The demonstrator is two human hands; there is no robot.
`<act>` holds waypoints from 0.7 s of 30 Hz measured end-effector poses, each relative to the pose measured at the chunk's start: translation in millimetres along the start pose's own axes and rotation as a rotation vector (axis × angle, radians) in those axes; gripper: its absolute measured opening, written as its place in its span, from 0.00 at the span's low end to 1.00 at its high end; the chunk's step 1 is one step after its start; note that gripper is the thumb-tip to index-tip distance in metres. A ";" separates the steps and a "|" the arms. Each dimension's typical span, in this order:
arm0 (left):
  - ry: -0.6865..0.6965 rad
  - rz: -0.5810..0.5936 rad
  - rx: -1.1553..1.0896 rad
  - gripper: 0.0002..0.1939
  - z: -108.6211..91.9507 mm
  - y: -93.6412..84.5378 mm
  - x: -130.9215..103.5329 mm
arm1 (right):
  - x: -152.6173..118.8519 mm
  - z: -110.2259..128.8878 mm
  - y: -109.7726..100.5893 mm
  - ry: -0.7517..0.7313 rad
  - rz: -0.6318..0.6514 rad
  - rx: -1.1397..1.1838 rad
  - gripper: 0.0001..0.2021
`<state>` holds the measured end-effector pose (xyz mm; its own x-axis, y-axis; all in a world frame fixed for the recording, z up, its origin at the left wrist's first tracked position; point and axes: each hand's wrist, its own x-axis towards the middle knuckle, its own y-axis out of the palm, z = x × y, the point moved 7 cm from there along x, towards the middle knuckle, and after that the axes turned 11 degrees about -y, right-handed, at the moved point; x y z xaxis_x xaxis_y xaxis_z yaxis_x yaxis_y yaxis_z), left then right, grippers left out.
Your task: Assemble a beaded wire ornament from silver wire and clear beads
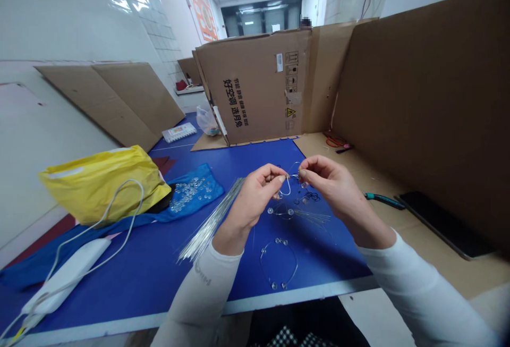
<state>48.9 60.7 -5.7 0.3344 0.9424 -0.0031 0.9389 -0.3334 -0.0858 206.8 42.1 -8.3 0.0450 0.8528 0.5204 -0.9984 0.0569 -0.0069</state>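
Both of my hands are raised over the blue table, close together, with thin clear wire between their fingertips. My left hand [261,190] pinches a looped piece of the wire [287,186]. The fingers of my right hand [330,179] are closed on the wire's other side, where a small clear bead shows. Below them lie a wire with two clear beads [280,212] and a ring of wire [297,266] with several clear beads. A bundle of straight wires [211,225] lies beside my left forearm.
Clear beads [191,193] lie on a blue cloth [213,179] beside a yellow bag [107,182]. A white power strip [66,278] is at the left. Cardboard [263,86] stands behind; pliers [384,200], red scissors [337,142] and a dark phone-like slab [446,225] are at the right.
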 end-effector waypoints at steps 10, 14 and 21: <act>0.033 0.029 0.060 0.09 0.8 -1.8 1.6 | 0.9 -3.0 -4.3 -0.003 -0.004 0.044 0.08; 0.029 0.035 0.059 0.08 -0.2 -2.8 1.9 | 1.7 -2.2 -2.1 -0.021 0.014 0.027 0.07; 0.022 0.081 0.001 0.07 -2.2 -1.8 2.1 | 2.0 0.7 -1.7 -0.050 0.011 -0.007 0.07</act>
<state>48.1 63.3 -3.4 0.4110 0.9116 0.0116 0.9086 -0.4085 -0.0869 208.6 43.4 -6.6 0.0319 0.8262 0.5625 -0.9985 0.0512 -0.0185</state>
